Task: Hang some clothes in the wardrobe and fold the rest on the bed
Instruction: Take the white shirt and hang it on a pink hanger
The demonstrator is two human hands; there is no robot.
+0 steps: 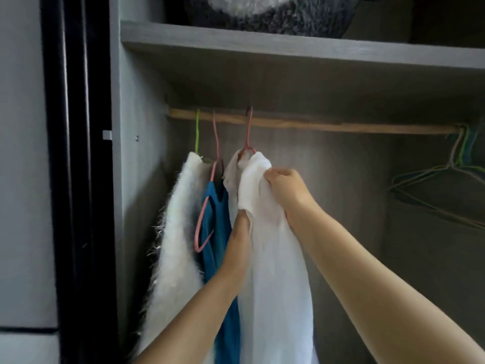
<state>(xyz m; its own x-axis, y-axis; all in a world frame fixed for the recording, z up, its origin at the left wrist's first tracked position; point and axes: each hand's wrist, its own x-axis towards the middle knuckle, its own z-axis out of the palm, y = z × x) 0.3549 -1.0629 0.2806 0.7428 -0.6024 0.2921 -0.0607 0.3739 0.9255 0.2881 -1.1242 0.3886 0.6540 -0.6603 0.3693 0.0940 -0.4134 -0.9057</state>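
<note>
A white garment (273, 258) hangs from a pink hanger (248, 135) hooked on the wooden rail (328, 126) of the open wardrobe. My right hand (283, 185) grips the cloth near its right shoulder, just below the hanger. My left hand (240, 232) reaches in at the garment's left edge, and its fingers are hidden behind a fold of the white cloth. To the left hang a blue top (217, 232) on another pink hanger (207, 214) and a fuzzy white garment (175, 232) on a green hanger (197, 132).
Several bare wire hangers (451, 174) cluster at the rail's right end. A shelf (288, 46) above the rail carries a fluffy grey and white item (275, 14). The wardrobe's grey side panel (131, 179) and a black door frame (76, 179) stand at the left.
</note>
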